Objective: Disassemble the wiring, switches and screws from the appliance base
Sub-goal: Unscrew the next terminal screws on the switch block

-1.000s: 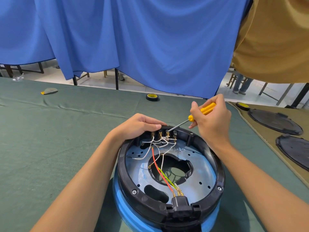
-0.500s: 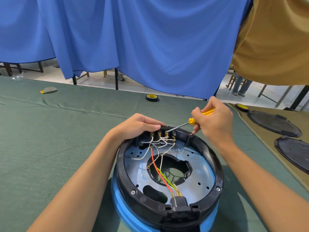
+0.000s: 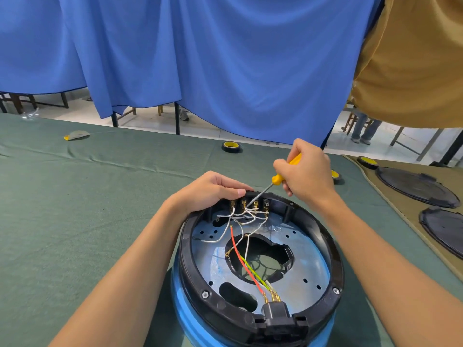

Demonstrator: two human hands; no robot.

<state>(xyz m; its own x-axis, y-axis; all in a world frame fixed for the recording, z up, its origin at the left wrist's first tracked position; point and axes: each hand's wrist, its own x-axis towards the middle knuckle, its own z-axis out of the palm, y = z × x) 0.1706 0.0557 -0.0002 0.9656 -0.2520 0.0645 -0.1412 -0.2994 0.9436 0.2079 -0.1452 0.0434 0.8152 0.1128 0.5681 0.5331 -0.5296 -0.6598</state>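
The round appliance base point(image 3: 325, 244), black rim over a blue body, stands upside down in front of me. Inside, white wires point(image 3: 240, 216) run to brass terminals on the switch block point(image 3: 250, 204) at the far rim. A red wire point(image 3: 238, 251) and a green-yellow wire lead to the black power socket point(image 3: 275, 311) at the near rim. My left hand point(image 3: 210, 191) grips the far rim beside the switch block. My right hand point(image 3: 308, 176) holds a yellow-handled screwdriver point(image 3: 278, 179), its tip on one of the terminals.
Green cloth covers the table point(image 3: 75, 209). Two tape rolls point(image 3: 231, 146) point(image 3: 335, 175) lie beyond the base, and a third roll sits on the tan mat at right with black round covers point(image 3: 416, 186). A small yellow-grey item point(image 3: 76, 135) lies far left. Blue curtain hangs behind.
My right hand has shifted on the screwdriver handle and tilted it more upright, with the tip moving slightly left among the terminals. My left hand has stayed on the rim.
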